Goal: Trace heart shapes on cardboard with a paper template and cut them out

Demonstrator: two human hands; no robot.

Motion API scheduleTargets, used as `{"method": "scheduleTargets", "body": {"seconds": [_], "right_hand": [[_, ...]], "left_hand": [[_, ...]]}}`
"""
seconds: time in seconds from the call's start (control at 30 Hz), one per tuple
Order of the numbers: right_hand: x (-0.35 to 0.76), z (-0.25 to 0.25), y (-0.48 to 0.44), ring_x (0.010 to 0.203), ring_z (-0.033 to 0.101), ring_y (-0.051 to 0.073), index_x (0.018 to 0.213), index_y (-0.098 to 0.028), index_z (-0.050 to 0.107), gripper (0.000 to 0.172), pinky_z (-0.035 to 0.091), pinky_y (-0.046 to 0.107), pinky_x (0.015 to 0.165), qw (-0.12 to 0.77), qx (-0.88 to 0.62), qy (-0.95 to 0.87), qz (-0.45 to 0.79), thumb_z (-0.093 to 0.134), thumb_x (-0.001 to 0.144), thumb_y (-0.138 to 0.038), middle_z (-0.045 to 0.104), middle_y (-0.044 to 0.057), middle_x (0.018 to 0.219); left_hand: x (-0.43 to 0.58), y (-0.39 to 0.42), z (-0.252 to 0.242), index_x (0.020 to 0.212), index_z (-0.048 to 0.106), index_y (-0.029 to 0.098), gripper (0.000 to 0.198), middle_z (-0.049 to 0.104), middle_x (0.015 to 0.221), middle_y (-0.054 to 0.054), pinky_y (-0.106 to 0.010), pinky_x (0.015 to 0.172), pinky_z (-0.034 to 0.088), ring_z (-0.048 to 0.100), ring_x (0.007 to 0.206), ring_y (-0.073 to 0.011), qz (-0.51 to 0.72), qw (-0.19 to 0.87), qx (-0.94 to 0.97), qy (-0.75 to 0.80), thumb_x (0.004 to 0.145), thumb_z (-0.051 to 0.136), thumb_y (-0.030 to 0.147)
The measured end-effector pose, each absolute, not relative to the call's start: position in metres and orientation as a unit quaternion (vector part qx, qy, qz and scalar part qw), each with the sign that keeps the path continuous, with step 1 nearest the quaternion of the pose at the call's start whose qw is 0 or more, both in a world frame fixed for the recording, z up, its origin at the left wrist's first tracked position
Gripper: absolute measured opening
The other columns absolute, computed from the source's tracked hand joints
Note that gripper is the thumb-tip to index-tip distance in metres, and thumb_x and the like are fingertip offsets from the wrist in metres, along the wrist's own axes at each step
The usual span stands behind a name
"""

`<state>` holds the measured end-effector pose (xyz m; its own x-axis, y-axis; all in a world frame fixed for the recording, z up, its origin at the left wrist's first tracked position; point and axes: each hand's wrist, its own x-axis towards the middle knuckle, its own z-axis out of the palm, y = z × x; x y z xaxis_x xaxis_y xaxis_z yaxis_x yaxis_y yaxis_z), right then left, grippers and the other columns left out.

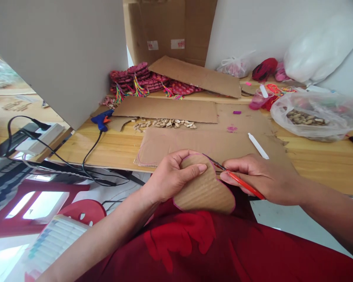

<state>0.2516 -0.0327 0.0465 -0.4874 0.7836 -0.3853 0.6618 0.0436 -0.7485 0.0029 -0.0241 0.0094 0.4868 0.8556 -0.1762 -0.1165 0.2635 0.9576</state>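
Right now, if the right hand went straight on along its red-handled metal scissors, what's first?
Likely the brown, pink-edged cardboard piece by the scissors; beyond that, perhaps the left hand holding it. Depth there is unclear.

Left hand (pixel 171 177): thumb on the face of a cardboard cutout (pixel 204 190) with magenta-lined rim, fingers behind; piece held at the near edge of the table (pixel 320 170). Right hand (pixel 269 178): grips red-handled scissors (pixel 244 184), blades at the cutout's upper right; whether they bite the card is hard to tell. On table: white pen (pixel 258 145) on a cardboard sheet (pixel 176 139) by the near edge; loose peanuts (pixel 167 123) beyond it; blue glue gun (pixel 100 120) near the left edge; tasselled red pieces (pixel 138 80) stacked toward the far left corner.
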Motion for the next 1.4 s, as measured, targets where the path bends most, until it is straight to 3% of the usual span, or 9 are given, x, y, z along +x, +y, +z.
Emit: {"method": "scheduleTargets", "body": {"seconds": [0.37,0.73,1.4], "right_hand": [[0.246,0.046,-0.026,0.052,0.04,0.011,0.07,-0.021,0.051,0.051,0.022,0.028,0.048,0.031,-0.478,-0.715,0.509,0.063,0.093,-0.065,0.049,-0.003,0.06],[0.244,0.044,-0.028,0.059,0.034,0.01,0.076,-0.021,0.05,0.046,0.023,0.027,0.051,0.044,-0.462,-0.714,0.524,0.06,0.096,-0.061,0.043,-0.005,0.067],[0.244,0.047,-0.031,0.051,0.037,0.011,0.067,-0.022,0.047,0.057,0.022,0.028,0.047,0.054,-0.481,-0.722,0.494,0.057,0.093,-0.072,0.046,-0.003,0.057]], "left_hand": [[-0.006,-0.033,0.008,0.104,0.076,0.02,0.023,0.077,0.095,0.001,-0.02,0.074,0.052,0.067,0.081,-0.011,0.338,0.705,0.502,0.37,0.088,0.081,0.035],[-0.008,-0.035,0.008,0.104,0.077,0.022,0.027,0.078,0.097,0.001,-0.022,0.075,0.053,0.068,0.083,-0.0118,0.347,0.707,0.483,0.382,0.085,0.084,0.04],[-0.003,-0.033,0.011,0.103,0.077,0.02,0.027,0.079,0.096,-0.002,-0.024,0.075,0.053,0.069,0.081,-0.0142,0.339,0.705,0.484,0.393,0.084,0.083,0.038]]}}
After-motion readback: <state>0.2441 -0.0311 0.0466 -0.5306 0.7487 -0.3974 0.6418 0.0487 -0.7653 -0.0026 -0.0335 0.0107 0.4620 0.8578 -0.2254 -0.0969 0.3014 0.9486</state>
